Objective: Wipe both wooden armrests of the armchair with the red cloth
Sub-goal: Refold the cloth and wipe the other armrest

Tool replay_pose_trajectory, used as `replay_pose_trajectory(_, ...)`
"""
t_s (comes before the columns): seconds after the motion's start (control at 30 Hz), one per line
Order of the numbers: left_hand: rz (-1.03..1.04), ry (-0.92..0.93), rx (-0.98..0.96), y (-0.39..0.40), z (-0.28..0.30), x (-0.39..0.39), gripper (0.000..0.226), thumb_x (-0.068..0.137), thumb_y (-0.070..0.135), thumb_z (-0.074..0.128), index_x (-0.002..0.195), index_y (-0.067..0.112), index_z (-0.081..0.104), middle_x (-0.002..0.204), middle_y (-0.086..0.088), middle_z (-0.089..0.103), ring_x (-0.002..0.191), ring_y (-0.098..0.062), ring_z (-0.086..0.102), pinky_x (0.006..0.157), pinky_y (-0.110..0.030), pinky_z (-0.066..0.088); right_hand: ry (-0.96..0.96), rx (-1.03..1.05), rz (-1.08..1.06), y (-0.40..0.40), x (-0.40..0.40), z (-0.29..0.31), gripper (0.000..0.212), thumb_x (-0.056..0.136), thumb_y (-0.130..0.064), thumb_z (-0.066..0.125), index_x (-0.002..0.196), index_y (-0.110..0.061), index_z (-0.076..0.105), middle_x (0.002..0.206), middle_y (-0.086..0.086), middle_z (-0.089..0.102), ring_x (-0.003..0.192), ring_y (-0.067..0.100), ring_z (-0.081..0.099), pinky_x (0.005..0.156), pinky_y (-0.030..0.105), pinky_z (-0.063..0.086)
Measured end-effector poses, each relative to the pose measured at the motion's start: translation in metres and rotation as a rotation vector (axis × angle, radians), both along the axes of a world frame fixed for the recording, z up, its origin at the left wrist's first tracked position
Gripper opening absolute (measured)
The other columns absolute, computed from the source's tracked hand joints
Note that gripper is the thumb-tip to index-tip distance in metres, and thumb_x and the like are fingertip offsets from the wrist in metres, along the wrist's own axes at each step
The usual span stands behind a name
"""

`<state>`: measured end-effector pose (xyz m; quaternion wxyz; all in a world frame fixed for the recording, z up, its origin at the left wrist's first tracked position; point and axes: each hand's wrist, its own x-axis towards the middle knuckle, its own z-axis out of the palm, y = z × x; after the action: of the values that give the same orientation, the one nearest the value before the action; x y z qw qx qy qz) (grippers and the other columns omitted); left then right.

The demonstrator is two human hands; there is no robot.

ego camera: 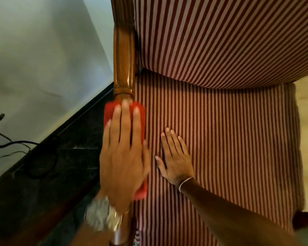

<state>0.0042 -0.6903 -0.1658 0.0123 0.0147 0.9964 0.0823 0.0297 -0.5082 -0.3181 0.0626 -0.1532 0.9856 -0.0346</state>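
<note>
Your left hand (122, 153) is pressing the red cloth (124, 110) flat onto the wooden armrest (123, 55), left of centre in the frame. The armrest's long axis is running straight up the frame from your fingertips, so the bare, glossy stretch is lying directly ahead of the cloth, toward the top. Your fingers are lying extended over the cloth, palm down, not pinching it. Your right hand (174, 160) is resting flat and empty on the striped seat cushion (229, 139), just beside.

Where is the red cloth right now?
Head view, left of centre: the red cloth lies on the wooden armrest, pressed flat under the left hand.
</note>
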Motion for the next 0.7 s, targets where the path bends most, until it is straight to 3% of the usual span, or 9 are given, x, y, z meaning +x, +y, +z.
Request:
replay_pose_trajectory(0.13,0.059,0.08,0.092,-0.004,0.006,-0.133,0.069,0.103,0.036,0.033,0.163,0.011,0.008,0.171,-0.017,0.007,0.159,-0.031,0.006,0.13,-0.044,0.007,-0.013,0.018,0.004,0.0,-0.002,0.005,0.072,0.104,-0.055,0.027,0.16,-0.01,0.026,0.17,0.012,0.021,0.16,0.024,0.017,0.13,0.046,0.02)
replay_pose_trajectory(0.2,0.092,0.082,0.102,-0.007,0.005,-0.141,0.069,0.104,0.036,0.03,0.163,0.011,0.007,0.171,-0.017,0.005,0.16,-0.031,0.005,0.131,-0.045,0.008,-0.01,0.02,0.016,0.001,-0.003,0.005,0.072,0.104,-0.055,0.025,0.16,-0.01,0.026,0.17,0.012,0.021,0.159,0.024,0.017,0.129,0.046,0.021)
replay_pose_trajectory(0.37,0.069,0.013,0.08,0.003,-0.001,0.027,0.068,0.105,0.036,0.035,0.163,0.011,0.009,0.17,-0.017,0.009,0.158,-0.032,0.008,0.126,-0.053,0.023,-0.005,-0.002,0.017,0.002,-0.001,0.002,0.073,0.104,-0.055,0.024,0.161,-0.009,0.025,0.171,0.013,0.019,0.16,0.025,0.016,0.13,0.047,0.02)
replay_pose_trajectory(0.43,0.021,-0.001,0.057,0.001,-0.004,0.053,0.07,0.103,0.035,0.038,0.162,0.009,0.012,0.169,-0.019,0.011,0.157,-0.032,0.01,0.125,-0.052,0.024,0.001,0.004,0.01,0.0,-0.002,0.003,0.073,0.104,-0.054,0.024,0.16,-0.008,0.027,0.17,0.013,0.021,0.159,0.026,0.018,0.13,0.046,0.018)
replay_pose_trajectory(0.7,0.064,0.101,0.086,-0.009,0.002,-0.142,0.064,0.107,0.034,0.028,0.162,0.011,0.005,0.171,-0.017,0.005,0.16,-0.03,0.004,0.13,-0.044,0.005,-0.018,0.027,0.011,-0.001,-0.002,0.006,0.073,0.104,-0.055,0.024,0.16,-0.009,0.027,0.17,0.013,0.022,0.159,0.025,0.017,0.13,0.046,0.02)
